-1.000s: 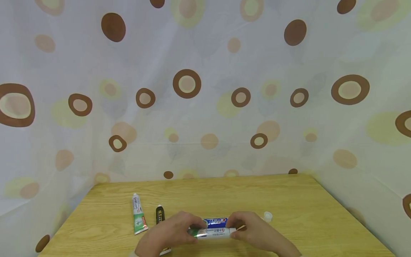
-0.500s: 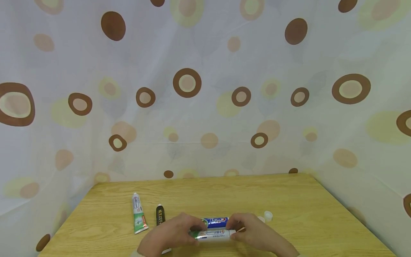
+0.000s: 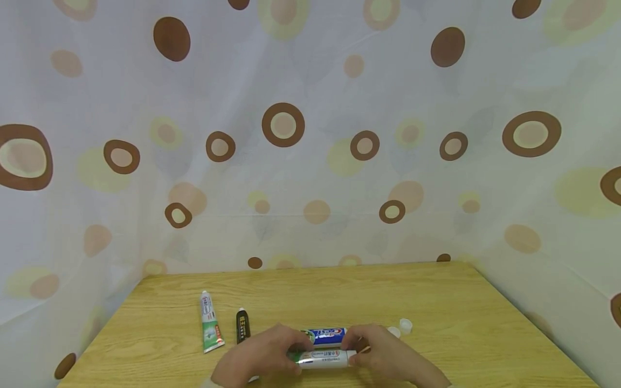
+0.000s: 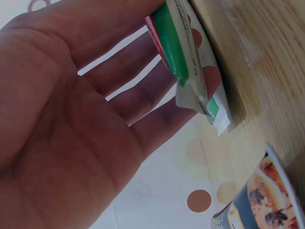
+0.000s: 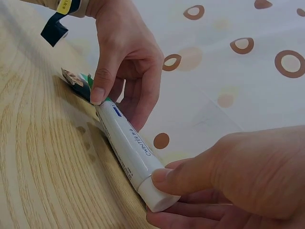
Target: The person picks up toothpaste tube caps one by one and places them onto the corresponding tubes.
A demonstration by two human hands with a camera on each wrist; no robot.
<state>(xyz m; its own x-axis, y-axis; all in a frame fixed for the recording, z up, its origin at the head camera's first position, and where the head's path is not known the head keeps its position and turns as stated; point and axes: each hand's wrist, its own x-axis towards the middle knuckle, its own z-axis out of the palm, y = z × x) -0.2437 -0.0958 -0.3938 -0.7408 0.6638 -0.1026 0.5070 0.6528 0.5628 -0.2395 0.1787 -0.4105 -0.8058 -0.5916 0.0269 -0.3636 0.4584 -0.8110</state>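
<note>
Both hands hold a white and green toothpaste tube (image 3: 324,359) lying crosswise low over the table. Its green tail end (image 4: 172,45) sits in the fingers of my left hand (image 3: 269,350). At the other end, my right hand (image 3: 385,350) pinches the white cap (image 5: 157,196) between thumb and fingers. A blue toothpaste tube (image 3: 330,337) lies just behind, parallel to the held one, its ends partly hidden by the hands. The black toothpaste tube (image 3: 243,325) lies left of my left hand, which covers part of it.
Another white and green toothpaste tube (image 3: 211,323) lies farther left on the wooden table (image 3: 412,291). Two small white round caps, a nearer cap (image 3: 394,331) and a farther cap (image 3: 406,325), lie beyond my right hand. A patterned curtain (image 3: 315,178) surrounds the table's back and sides.
The held tube and both hands have shifted slightly toward the person, widening the gap to the blue tube. The nearer white cap has come into view beside my right hand.
</note>
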